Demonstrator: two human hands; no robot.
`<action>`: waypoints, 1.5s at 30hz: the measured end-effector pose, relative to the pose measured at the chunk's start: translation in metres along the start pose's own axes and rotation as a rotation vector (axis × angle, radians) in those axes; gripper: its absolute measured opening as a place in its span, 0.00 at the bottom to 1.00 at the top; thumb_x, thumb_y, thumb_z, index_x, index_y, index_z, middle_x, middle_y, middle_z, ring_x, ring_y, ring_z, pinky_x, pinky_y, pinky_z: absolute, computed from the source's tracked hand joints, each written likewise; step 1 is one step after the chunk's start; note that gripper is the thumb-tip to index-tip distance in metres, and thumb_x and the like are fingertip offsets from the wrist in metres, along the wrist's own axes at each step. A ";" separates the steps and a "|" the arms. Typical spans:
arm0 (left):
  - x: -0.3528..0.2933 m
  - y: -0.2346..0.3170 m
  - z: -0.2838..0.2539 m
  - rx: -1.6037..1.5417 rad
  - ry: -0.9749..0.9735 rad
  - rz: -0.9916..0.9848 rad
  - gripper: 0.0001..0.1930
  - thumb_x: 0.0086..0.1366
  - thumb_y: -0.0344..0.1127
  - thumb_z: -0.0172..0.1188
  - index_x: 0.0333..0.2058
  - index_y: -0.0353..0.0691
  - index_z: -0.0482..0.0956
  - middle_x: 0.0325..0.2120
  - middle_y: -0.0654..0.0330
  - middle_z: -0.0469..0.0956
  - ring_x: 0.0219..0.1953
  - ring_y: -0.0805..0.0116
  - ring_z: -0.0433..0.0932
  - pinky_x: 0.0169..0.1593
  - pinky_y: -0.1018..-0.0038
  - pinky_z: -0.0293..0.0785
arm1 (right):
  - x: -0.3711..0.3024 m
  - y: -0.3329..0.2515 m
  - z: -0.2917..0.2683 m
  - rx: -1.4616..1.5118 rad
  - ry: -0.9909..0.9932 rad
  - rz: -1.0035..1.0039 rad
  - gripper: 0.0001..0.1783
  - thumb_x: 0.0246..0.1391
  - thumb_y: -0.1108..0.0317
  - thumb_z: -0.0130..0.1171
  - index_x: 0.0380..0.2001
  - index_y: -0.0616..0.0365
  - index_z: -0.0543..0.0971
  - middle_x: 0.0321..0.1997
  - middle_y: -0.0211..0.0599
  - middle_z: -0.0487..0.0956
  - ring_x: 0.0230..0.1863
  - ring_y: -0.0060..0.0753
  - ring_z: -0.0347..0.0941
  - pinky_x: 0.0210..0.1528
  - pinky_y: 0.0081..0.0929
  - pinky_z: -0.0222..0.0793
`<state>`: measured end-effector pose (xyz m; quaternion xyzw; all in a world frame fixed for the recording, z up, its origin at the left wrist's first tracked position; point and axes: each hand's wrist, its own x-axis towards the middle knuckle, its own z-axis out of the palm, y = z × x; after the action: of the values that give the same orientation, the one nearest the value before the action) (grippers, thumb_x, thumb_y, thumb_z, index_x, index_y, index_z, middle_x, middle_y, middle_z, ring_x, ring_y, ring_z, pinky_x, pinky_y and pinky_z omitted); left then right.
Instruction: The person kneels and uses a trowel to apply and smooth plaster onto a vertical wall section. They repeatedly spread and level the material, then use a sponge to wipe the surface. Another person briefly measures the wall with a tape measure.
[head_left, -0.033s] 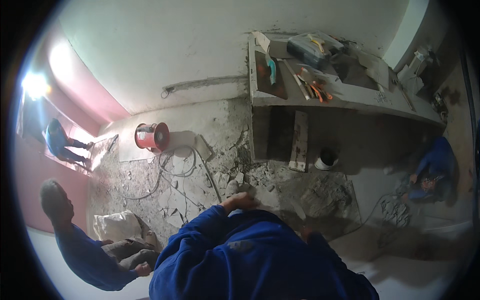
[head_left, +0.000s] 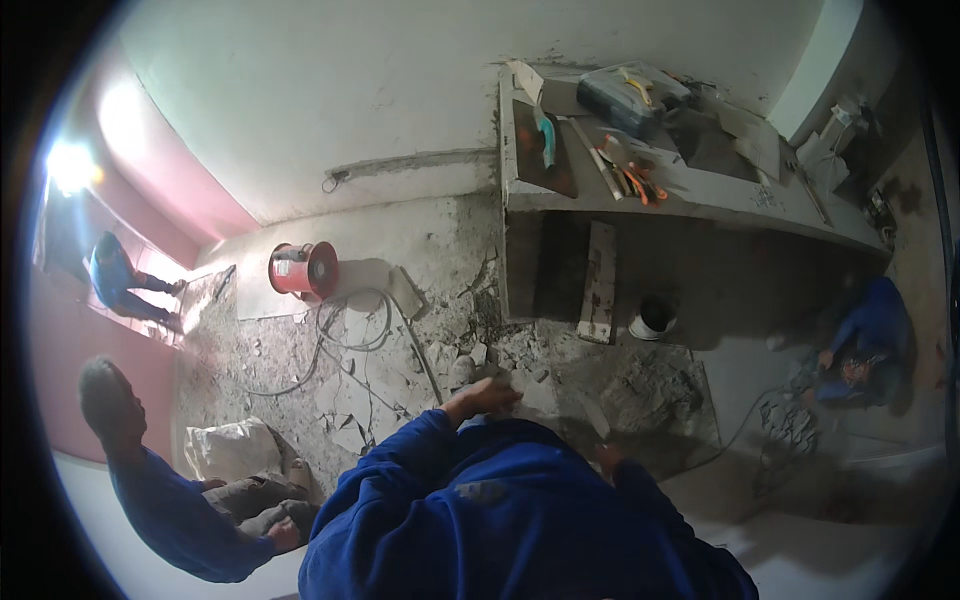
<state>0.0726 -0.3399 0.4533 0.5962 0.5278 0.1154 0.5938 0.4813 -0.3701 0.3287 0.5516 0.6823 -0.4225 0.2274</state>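
Observation:
My left hand (head_left: 487,397) is in front of my belly with its fingers curled inward; whatever they may hold is hidden. Broken rubble (head_left: 480,356) lies on the floor beyond it. Low at my right side, my right hand (head_left: 607,457) is partly covered by my blue sleeve and closed. From it a long, pale blade-shaped tool (head_left: 592,413) points forward. Past that tool, a grey heap of wet-looking mortar or dirt (head_left: 655,395) spreads over a dark board or patch of floor.
A bench (head_left: 690,205) holds a tool case (head_left: 632,98), a turquoise-handled saw (head_left: 547,140) and orange-handled tools (head_left: 640,185). Below are a plank (head_left: 600,285) and a bucket (head_left: 654,318). A red drum-shaped fan (head_left: 303,270), hose (head_left: 360,345) and white sack (head_left: 233,450) lie left. Three people in blue work nearby.
Both my hands have shifted slightly forward, and the pale blade-shaped tool has moved a little together with my right hand. The bench and floor things stay put.

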 end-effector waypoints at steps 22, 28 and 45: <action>0.011 -0.209 -0.232 -1.497 0.131 -0.673 0.21 0.73 0.41 0.45 0.60 0.37 0.62 0.53 0.42 0.69 0.50 0.41 0.74 0.51 0.49 0.76 | 0.156 -0.435 -0.169 0.859 0.143 0.148 0.25 0.63 0.49 0.53 0.34 0.65 0.70 0.18 0.38 0.72 0.12 0.30 0.69 0.13 0.30 0.66; 0.017 -0.213 -0.266 -1.436 0.087 -0.667 0.20 0.70 0.43 0.53 0.53 0.36 0.67 0.44 0.50 0.72 0.42 0.49 0.77 0.45 0.54 0.78 | 0.185 -0.489 -0.229 1.261 0.186 0.202 0.18 0.64 0.53 0.54 0.32 0.58 0.69 0.16 0.32 0.69 0.10 0.25 0.64 0.10 0.27 0.62; -0.003 -0.277 -0.273 -1.602 0.046 -0.654 0.18 0.68 0.42 0.56 0.49 0.35 0.73 0.38 0.49 0.76 0.43 0.50 0.78 0.44 0.54 0.80 | 0.335 -0.469 -0.185 0.634 0.683 0.397 0.34 0.58 0.44 0.55 0.44 0.73 0.73 0.36 0.59 0.80 0.33 0.58 0.79 0.31 0.45 0.76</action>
<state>-0.2733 -0.2551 0.2984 -0.1862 0.4443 0.2882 0.8276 -0.0292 -0.0452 0.3212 0.8194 0.4377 -0.3530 -0.1115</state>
